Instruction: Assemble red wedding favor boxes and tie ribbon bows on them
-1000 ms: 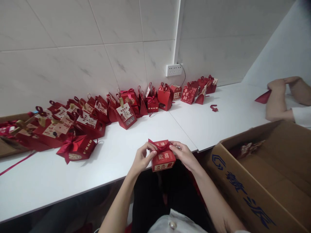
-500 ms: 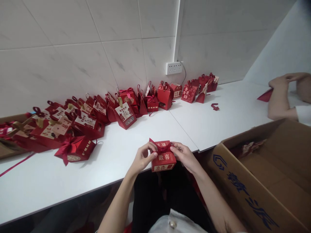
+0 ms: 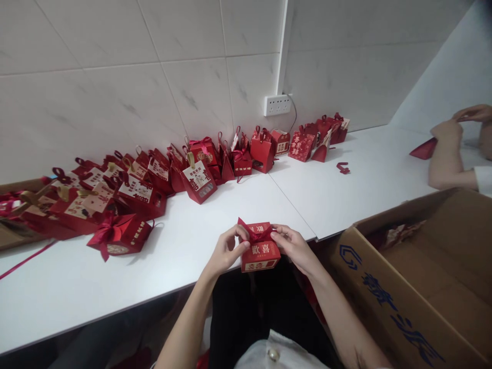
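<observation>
- White flat tabletop point(image 3: 184, 246)
- Brown cardboard carton point(image 3: 365, 262), right
- Left hand point(image 3: 228, 250), right hand point(image 3: 295, 246): fingers nearly closed, pinching ribbon from either side
- Red printed rectangular paper box point(image 3: 260, 253): between hands, tabletop's front edge
- Dark-red fabric ribbon point(image 3: 261, 235): across box top

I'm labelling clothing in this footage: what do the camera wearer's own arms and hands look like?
The left hand and right hand are ungloved, with no rings visible. The left forearm and right forearm are bare of sleeves, watch or bracelet. The white top has a round, pearly button.
</observation>
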`<action>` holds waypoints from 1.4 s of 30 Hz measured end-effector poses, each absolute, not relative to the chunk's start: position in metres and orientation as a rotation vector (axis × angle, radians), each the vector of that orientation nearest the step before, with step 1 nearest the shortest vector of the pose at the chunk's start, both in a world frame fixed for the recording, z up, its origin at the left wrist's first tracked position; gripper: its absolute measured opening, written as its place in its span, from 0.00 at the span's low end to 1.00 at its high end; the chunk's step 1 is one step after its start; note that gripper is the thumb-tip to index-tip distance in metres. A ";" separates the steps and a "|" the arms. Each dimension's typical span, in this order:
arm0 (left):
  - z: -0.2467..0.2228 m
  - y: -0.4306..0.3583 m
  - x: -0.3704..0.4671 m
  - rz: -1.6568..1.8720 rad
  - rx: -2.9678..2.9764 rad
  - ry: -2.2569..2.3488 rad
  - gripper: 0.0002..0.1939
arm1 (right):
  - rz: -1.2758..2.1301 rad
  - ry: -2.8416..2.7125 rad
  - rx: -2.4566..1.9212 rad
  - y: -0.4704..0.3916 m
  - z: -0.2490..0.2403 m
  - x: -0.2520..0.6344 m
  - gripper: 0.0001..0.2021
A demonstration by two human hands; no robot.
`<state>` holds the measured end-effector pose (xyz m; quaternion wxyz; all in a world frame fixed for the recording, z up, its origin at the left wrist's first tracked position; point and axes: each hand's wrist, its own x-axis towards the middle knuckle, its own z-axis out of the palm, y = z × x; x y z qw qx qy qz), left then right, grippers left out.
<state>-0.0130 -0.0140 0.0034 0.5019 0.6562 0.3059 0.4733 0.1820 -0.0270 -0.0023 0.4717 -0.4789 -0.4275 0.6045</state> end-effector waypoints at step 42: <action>0.019 -0.024 -0.020 0.857 2.039 1.323 0.09 | 1.405 -1.067 -1.221 -0.029 -0.009 0.176 0.19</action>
